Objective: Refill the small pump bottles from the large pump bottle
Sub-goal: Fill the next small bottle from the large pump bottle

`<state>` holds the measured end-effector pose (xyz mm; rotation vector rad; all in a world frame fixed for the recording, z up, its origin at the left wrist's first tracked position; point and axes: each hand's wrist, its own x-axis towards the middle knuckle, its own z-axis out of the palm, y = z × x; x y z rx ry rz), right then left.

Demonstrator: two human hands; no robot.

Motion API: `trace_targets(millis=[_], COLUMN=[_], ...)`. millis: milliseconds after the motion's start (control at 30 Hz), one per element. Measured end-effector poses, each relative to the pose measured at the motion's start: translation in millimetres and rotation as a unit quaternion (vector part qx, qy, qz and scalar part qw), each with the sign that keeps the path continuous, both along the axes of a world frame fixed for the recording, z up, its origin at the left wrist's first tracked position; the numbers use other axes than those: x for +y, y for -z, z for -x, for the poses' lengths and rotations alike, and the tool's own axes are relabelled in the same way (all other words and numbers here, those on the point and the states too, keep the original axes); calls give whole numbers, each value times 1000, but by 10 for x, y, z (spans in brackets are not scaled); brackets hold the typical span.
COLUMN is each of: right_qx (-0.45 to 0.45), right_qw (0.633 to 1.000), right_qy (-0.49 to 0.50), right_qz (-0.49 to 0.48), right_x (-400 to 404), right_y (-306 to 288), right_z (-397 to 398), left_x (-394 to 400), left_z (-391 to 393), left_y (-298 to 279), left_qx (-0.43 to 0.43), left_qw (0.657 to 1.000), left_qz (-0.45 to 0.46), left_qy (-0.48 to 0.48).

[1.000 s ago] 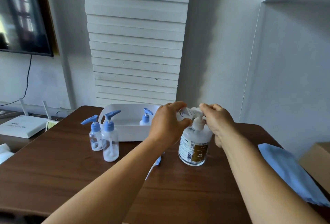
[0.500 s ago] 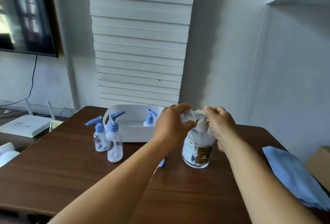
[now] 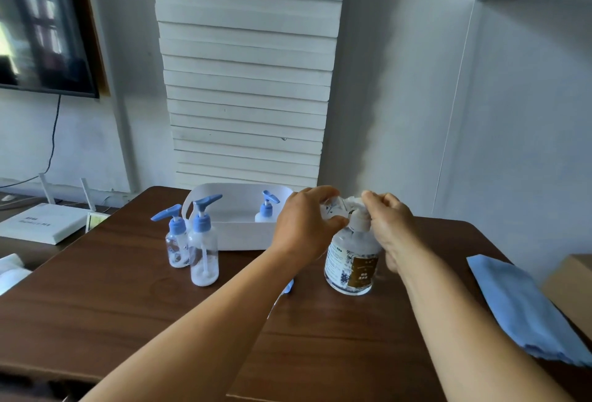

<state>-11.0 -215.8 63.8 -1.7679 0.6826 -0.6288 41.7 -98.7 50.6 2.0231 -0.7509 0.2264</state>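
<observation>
At centre right of the frame, the large clear plastic pump bottle with a dark label point(image 3: 351, 262) stands upright on the dark brown wooden desk point(image 3: 128, 305). The left hand point(image 3: 306, 225) curls its fingers round a small clear bottle point(image 3: 331, 209) held up beside the large bottle's white pump head point(image 3: 358, 209). The right hand point(image 3: 389, 228) has its fingers bent over that pump head, apparently pressing it.

To do this step well, I judge the small bottle's open neck should sit right under the spout before each press, held steady and close, with slow full strokes so nothing dribbles onto the desk. Whether the neck is aligned now cannot be told; the hands hide it.

Counted: one large pump bottle. Four small bottles show: the held one, two clear ones with blue pump tops point(image 3: 189, 241) standing touching at centre left, and one in the white plastic tray point(image 3: 237, 232) behind. A loose blue pump point(image 3: 289, 286) lies on the desk under the left forearm. One folded blue cloth point(image 3: 525, 308) lies at lower right
</observation>
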Motion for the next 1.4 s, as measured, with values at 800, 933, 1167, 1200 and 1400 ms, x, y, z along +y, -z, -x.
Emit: trace_targets(millis=[800, 933, 1167, 1200, 1400], right_qx=[12, 29, 21, 20, 30], right_qw=[1000, 999, 999, 1000, 998], right_qy=[0, -4, -9, -6, -12], right_qz=[23, 35, 32, 21, 45], right_x=[1, 0, -34, -15, -17], right_y=[-40, -109, -101, -59, -174], right_z=[27, 39, 19, 19, 45], left_x=[12, 25, 10, 11, 25], left_z=[22, 25, 16, 20, 33], left_y=[-35, -53, -77, -46, -98], left_qx=[-6, -6, -8, -6, -1], left_qw=[1000, 1000, 1000, 1000, 1000], left_qz=[-8, -2, 1, -3, 8], left_qy=[1, -4, -1, -1, -2])
